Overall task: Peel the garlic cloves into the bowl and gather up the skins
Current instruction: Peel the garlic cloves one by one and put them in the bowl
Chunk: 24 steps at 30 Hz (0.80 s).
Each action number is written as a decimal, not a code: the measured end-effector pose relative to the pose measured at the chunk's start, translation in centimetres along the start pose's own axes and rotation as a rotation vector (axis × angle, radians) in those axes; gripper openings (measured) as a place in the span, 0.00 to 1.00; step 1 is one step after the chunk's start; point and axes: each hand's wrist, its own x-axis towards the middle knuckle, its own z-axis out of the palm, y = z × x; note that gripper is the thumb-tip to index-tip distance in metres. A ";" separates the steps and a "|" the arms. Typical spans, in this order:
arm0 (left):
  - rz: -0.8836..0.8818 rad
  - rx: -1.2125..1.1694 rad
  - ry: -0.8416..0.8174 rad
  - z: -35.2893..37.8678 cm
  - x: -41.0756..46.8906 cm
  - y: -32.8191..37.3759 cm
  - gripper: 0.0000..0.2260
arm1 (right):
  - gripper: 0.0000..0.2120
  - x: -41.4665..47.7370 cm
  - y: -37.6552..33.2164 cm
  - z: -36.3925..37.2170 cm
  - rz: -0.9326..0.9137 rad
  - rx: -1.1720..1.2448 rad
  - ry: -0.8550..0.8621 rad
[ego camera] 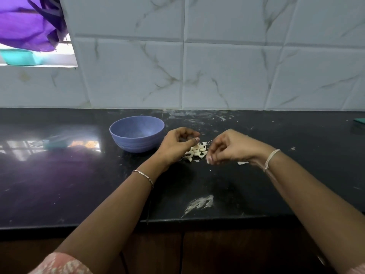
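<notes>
Purple cloth (25,22) above teal tub (19,57); black counter (59,194), marbled tiles (217,66).

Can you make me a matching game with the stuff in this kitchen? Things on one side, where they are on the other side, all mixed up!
Things:
1. bowl
2. garlic pile
3. white smear
4. teal tub

Places:
A. near the front edge of the counter
B. on the window ledge, top left
C. just left of the left hand
D. between the left hand and the right hand

Pairs: 1-C, 2-D, 3-A, 4-B
</notes>
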 end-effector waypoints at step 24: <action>0.031 0.165 -0.112 2.9 4.6 0.2 0.07 | 0.04 2.3 5.4 -1.2 -0.020 -0.515 0.239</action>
